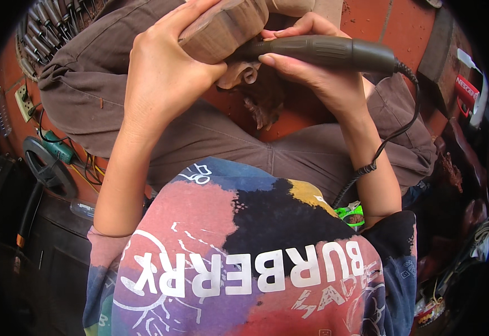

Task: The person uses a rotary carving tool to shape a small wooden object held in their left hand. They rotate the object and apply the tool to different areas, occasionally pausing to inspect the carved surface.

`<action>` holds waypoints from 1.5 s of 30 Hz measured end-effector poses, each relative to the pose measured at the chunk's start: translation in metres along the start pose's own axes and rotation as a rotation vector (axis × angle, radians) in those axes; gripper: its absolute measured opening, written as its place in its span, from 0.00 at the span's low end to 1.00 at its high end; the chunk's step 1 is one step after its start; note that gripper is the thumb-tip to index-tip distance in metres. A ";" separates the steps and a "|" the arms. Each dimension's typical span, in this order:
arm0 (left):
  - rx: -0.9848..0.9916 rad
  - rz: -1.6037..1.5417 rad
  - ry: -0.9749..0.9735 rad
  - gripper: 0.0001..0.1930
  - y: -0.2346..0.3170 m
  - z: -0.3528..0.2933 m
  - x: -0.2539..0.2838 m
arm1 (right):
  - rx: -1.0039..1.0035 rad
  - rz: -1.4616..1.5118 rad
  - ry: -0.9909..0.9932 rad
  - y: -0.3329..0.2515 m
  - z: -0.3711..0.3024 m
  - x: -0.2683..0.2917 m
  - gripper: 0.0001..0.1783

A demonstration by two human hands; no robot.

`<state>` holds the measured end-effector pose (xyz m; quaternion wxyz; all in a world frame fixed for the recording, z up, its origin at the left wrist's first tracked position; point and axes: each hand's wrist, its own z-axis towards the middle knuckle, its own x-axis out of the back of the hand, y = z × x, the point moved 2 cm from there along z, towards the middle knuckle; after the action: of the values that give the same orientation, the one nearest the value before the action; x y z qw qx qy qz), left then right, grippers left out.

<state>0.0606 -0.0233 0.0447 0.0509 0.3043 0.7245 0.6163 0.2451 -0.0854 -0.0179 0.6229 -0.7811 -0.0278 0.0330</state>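
At the top of the view, my left hand [163, 67] is wrapped round a carved block of brown wood [227, 31], its thumb pressed along the lower edge. A curled carved part [247, 74] shows beneath the block. My right hand [326, 81] grips a dark olive electric carving handpiece [328, 51] between thumb and fingers, lying nearly level. Its front end reaches to the wood, where the tip is hidden. From the handpiece's rear a black cord [410, 120] loops down past my right forearm.
Many chisels with dark handles [45, 31] lie at the upper left. Below them are a power socket [24, 102] and a green tool [57, 147] with wires on red floor tiles [362, 17]. A red mug [467, 92] stands at the right. My trousered legs surround the work.
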 end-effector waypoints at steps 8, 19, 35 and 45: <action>0.007 -0.119 -0.014 0.35 -0.027 0.005 0.005 | 0.007 -0.011 -0.015 0.004 0.004 0.002 0.14; -0.011 0.304 0.027 0.38 -0.032 -0.001 0.011 | -0.198 0.128 0.020 0.004 0.004 0.001 0.15; -0.013 0.331 0.011 0.38 -0.036 -0.002 0.018 | -0.353 0.377 -0.070 0.014 0.012 0.008 0.14; -0.031 0.342 0.032 0.39 -0.044 -0.003 0.017 | -0.325 0.367 -0.068 0.014 0.011 0.001 0.13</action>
<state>0.0286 -0.0198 0.0096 -0.0613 0.4124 0.6533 0.6319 0.2450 -0.0780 -0.0343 0.4714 -0.8614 0.0888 0.1669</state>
